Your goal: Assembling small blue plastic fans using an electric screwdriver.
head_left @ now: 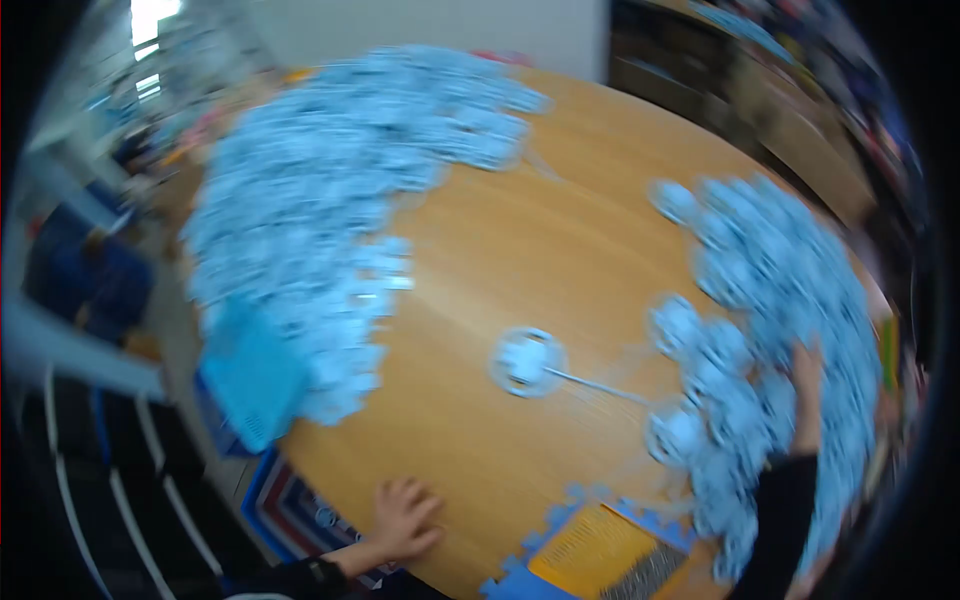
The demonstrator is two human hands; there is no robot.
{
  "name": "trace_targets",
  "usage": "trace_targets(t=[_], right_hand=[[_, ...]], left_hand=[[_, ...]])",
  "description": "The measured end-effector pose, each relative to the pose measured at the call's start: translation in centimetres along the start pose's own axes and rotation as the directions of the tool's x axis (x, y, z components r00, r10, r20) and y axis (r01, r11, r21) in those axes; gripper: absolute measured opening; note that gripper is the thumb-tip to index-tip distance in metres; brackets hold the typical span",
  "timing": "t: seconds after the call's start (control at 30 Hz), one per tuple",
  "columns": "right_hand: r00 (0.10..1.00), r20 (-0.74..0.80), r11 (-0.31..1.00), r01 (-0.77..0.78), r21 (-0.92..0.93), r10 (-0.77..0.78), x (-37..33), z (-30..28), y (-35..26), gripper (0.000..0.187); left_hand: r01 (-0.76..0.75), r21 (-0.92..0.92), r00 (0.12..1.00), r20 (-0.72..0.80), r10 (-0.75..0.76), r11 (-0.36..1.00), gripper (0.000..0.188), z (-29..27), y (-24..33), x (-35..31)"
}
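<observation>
A round light-blue piece [522, 360] with a thin stem [600, 385] lies alone on the wooden worktop [590, 230]. Right of it, the person's right hand [806, 372] is at a heap of similar pieces [765, 270], the fingers too blurred to tell their state; nearer the person and left of it, the left hand [405, 520] rests, fingers loosely spread.

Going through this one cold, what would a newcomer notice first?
Probably the two big masses of light-blue pieces: one pile along the table's left side, another heap along its right, with the right hand among it. Between them, a lone round piece stands out on the bare wooden tabletop.
</observation>
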State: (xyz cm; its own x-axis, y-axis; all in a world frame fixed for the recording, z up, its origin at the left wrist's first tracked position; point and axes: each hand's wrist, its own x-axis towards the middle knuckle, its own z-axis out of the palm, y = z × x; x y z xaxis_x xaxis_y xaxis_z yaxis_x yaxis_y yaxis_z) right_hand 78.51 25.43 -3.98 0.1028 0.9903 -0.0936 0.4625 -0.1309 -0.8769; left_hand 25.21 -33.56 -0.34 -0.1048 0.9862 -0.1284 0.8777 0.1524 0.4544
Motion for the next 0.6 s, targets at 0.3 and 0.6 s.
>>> trace_targets(t=[0.3,0.6], right_hand=[[0.941,0.337,0.525,-0.269,0.807,-0.037,-20.5,12.4,-16.5,0.045],[0.704,0.708,0.372,-0.673,0.639,0.058,-30.1,18.3,-14.7,0.055]], left_hand=[[-0.426,-0.119,0.888,-0.247,0.389,0.897,0.059,-8.6,6.6,20.5],[-0.670,-0.187,0.738,-0.056,0.673,0.719,0.067,-5.9,17.0,34.9]])
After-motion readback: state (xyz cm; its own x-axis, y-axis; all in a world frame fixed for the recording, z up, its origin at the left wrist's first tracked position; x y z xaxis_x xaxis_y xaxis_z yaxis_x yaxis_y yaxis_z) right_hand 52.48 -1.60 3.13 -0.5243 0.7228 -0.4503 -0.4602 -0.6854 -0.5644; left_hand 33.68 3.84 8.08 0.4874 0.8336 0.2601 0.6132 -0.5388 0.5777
